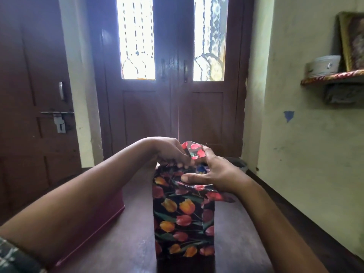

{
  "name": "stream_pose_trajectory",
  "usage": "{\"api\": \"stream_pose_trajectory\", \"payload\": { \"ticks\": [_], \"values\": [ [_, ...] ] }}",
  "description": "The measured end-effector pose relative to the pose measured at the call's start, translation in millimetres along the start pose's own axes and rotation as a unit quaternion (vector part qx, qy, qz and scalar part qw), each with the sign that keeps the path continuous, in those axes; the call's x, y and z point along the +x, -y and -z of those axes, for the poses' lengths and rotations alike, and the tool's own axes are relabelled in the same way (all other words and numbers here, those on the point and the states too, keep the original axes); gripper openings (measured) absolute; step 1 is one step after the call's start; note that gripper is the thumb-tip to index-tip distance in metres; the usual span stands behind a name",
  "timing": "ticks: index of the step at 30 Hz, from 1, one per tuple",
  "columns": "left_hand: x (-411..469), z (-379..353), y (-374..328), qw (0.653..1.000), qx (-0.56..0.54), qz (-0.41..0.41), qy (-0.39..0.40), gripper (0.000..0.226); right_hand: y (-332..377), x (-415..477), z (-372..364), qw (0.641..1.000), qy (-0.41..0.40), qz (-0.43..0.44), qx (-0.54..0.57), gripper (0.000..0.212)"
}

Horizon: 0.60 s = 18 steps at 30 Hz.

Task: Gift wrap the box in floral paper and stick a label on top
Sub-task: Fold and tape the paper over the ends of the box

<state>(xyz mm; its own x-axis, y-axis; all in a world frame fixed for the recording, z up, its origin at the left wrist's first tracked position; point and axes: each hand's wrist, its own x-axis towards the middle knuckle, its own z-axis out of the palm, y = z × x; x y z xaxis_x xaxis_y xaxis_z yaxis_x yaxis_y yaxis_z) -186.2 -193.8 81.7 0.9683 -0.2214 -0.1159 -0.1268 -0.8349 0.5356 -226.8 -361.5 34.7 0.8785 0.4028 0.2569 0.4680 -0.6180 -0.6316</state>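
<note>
A tall box (183, 219) stands upright on the brown table (122, 243), wrapped in black floral paper with red and orange tulips. At its top end the paper is loose. My left hand (169, 152) pinches the paper's folded edge at the top left. My right hand (212, 172) holds the paper at the top right, thumb pressed on the near edge, fingers around a raised flap (194, 149). A bit of blue (201, 169) shows inside the open top. No label is in view.
A dark red flat box (110, 211) lies on the table under my left forearm. A double door with glass panes (173, 75) is ahead, and a wall shelf (332, 77) with a white container hangs at right.
</note>
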Motion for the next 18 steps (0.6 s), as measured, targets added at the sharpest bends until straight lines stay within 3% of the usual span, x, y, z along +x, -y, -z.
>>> {"api": "stream_pose_trajectory", "payload": {
  "ticks": [4, 12, 18],
  "values": [
    [4.6, 0.7, -13.0, 0.996, 0.089, 0.020, 0.021, 0.021, -1.7, 0.9, -1.0, 1.000, -0.006, 0.000, -0.012, 0.100],
    [10.8, 3.5, -38.8, 0.960, 0.263, 0.086, 0.049, 0.032, -5.3, 4.4, -3.1, 1.000, -0.003, -0.004, -0.017, 0.107],
    [4.5, 6.9, -18.1, 0.923, 0.341, 0.171, 0.046, 0.062, -6.1, 0.7, -2.9, 1.000, -0.008, 0.004, -0.008, 0.103]
  ]
}}
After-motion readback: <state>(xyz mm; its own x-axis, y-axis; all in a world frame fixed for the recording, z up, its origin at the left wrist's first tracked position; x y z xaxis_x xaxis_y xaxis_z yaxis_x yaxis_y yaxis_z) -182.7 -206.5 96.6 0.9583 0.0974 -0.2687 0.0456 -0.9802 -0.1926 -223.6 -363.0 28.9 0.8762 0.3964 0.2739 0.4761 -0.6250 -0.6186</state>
